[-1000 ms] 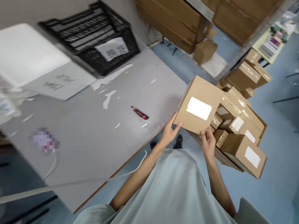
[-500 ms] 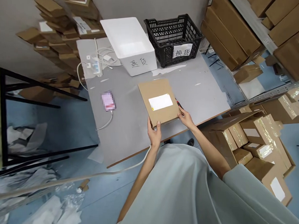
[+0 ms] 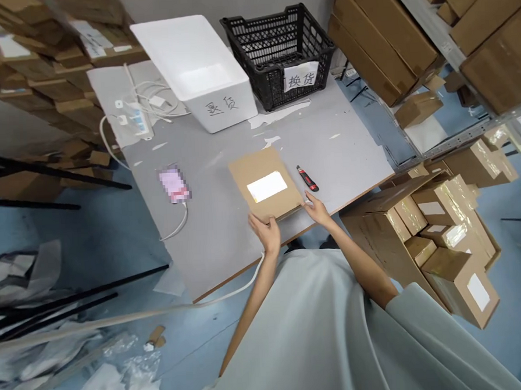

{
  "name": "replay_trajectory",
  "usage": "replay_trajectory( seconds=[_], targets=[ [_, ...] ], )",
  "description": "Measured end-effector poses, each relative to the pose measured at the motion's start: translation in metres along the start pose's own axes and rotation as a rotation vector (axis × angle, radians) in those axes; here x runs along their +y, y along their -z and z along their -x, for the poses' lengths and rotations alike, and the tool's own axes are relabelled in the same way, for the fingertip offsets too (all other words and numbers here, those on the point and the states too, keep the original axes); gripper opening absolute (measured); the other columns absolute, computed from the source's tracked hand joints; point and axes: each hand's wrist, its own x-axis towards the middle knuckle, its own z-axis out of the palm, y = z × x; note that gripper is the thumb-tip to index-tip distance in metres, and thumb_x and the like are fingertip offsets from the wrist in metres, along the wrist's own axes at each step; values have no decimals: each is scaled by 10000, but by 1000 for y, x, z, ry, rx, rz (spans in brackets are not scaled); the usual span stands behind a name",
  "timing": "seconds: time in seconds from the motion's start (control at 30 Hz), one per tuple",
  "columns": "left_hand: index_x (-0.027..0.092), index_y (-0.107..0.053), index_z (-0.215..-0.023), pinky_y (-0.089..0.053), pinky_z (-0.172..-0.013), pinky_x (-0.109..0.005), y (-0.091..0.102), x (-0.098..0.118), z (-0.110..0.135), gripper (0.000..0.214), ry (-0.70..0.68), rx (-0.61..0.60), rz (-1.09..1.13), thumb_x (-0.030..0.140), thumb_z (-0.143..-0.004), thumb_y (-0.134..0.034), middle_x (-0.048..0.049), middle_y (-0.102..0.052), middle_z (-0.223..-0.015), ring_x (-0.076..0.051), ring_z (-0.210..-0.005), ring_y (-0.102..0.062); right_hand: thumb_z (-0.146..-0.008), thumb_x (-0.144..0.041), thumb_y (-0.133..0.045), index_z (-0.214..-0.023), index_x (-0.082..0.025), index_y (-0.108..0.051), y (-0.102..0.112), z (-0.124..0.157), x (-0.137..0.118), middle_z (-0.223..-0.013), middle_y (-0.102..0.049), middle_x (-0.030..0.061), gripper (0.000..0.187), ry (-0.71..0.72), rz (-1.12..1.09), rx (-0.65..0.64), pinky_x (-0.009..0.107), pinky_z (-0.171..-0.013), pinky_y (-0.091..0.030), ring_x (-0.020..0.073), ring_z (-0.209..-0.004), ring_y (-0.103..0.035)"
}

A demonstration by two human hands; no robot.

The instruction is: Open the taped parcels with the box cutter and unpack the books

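Head view: your left hand (image 3: 267,235) and right hand (image 3: 317,208) are gripping the cardboard box (image 3: 274,205) by its near corners, seemingly steadying it on or just above the surface (image 3: 209,221), the cutter (image 3: 307,178) lying handily beside it

I find the grey table (image 3: 214,226) across mid-frame. On it, upper centre: white bin (image 3: 233,116), black crate (image 3: 273,93) and paper scraps (image 3: 280,115). Dead centre: one box (image 3: 259,167), label up; cutter (image 3: 308,179) just to its right. Left of centre: a pixelated item. Upper left: power strip (image 3: 141,122) with cords (image 3: 163,110). The blue floor (image 3: 190,361) bears plastic (image 3: 137,379) lower left.
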Motion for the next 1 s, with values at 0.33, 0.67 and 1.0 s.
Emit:
replay_trajectory(
  seconds=[0.33,0.67,1.0],
  targets=[
    [181,-393,-1817,-257,-1493,-583,-127,121,75,790,-468,-495,40,477,-1130,-648,-247,-415,-1882,-349,-1811,-331,-967,-845,-706,-1674,-228,-671,197,190,78,-1749,-639,181,939,-114,5,793,640,-1369,-487,403,-1648,-594],
    [230,-521,-1764,-302,-1486,-520,-316,206,300,715,-712,-1312,84,569,-1145,-641,-179,-516,-1841,-325,-1751,-454,-1027,-822,-634,-1664,-139,-628,372,428,206,-1762,-586,269,934,-455,255,1551,660,-1420,-383,402,-1694,-513],
    [158,-581,-1698,-458,-1398,-576,-403,163,471,791,-351,-1832,-219,434,-999,-825,-233,-650,-1705,-383,-1633,-609,-884,-751,-781,-1472,-127,-716,430,513,292,-1606,-700,299,860,-815,-283,1586,630,-1348,-457,422,-1536,-639]
  ],
)
